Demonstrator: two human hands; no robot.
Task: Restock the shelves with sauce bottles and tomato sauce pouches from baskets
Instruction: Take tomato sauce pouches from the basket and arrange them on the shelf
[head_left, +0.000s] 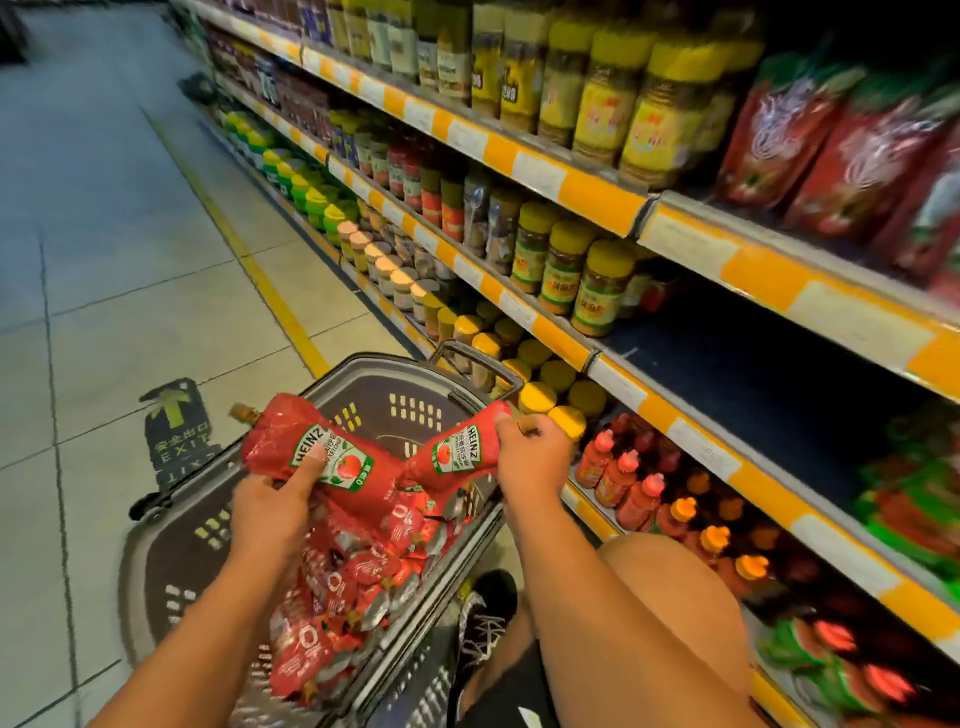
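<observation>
A dark grey basket (171, 561) stands on the floor below me, with several red tomato sauce pouches (358, 577) heaped in its right half. My left hand (275, 499) grips one red Heinz pouch (311, 447) above the basket, thumb across its label. My right hand (530, 457) grips a second Heinz pouch (457, 452), tilted up to the right. The two pouches meet at their lower ends over the basket. To the right, the middle shelf has a bare dark stretch (753, 374) beside jars.
Shelving runs along the right: yellow-lidded jars (597, 280), red pouches on the top shelf (831, 150), red and orange-capped sauce bottles (639, 483) low down. My bent knee (665, 587) and black shoe (483, 623) sit beside the basket. Tiled aisle floor with an exit sticker (176, 431) lies left.
</observation>
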